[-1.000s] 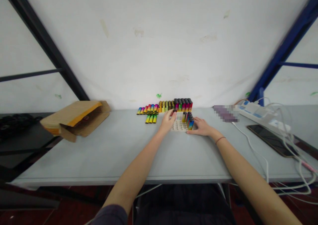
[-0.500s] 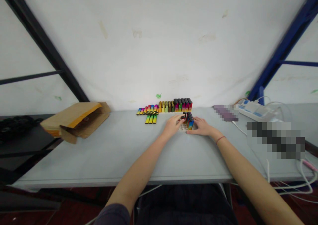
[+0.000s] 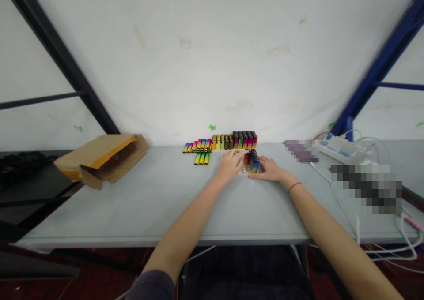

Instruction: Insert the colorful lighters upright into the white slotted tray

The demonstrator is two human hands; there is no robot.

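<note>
A pale holder (image 3: pixel 245 170) with several slots lies on the table between my hands. Black-topped, rainbow-coloured lighters (image 3: pixel 254 164) stand upright in a row on its right part. My left hand (image 3: pixel 230 164) reaches in from the left, its fingers closed at the top of a red-orange lighter (image 3: pixel 246 159) beside that row; the fingers partly hide it. My right hand (image 3: pixel 270 169) rests against the right side of the row and holder, thumb at the front and fingers behind, steadying them.
Behind stand blocks of pink lighters (image 3: pixel 245 140) and yellow-green lighters (image 3: pixel 222 142). More colourful lighters (image 3: pixel 201 158) lie flat to their left. An open cardboard box (image 3: pixel 99 154) sits at left. A phone (image 3: pixel 301 151), power strip (image 3: pixel 341 148) and white cables are at right.
My left hand's fingers have shifted slightly up and over the lighter, which now stands upright near the row. My right hand stays in place.
</note>
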